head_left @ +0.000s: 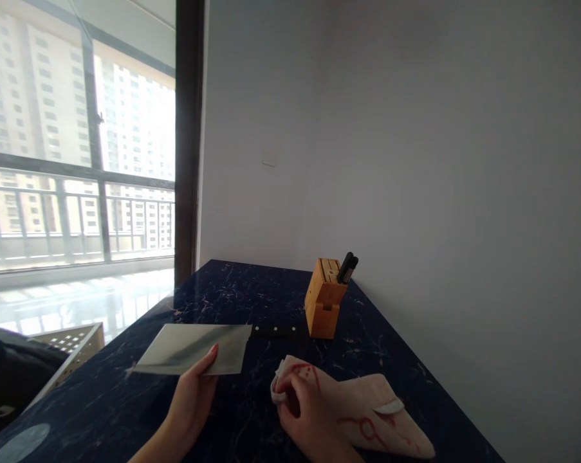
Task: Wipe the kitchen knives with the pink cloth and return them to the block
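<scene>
A cleaver (174, 346) with a wide steel blade and a black riveted handle is held level above the dark table. My left hand (192, 399) grips the blade's near edge, thumb on the upper face and fingers hidden beneath. To its right, my right hand (305, 411) pinches a bunched corner of a pale towel (355, 392) with red markings. The rest of the towel spreads rightward beside that hand, apart from the blade. Beyond the hands, a wooden knife block (323, 308) stands upright, with black handles (348, 267) sticking out of its top.
The dark blue marbled table (251, 289) reaches back to a grey wall (439, 193). A round translucent disc (20, 444) lies at its near left corner. Left of the table are a perforated pale chair or basket (75, 357) and a black item (10, 379), near large windows.
</scene>
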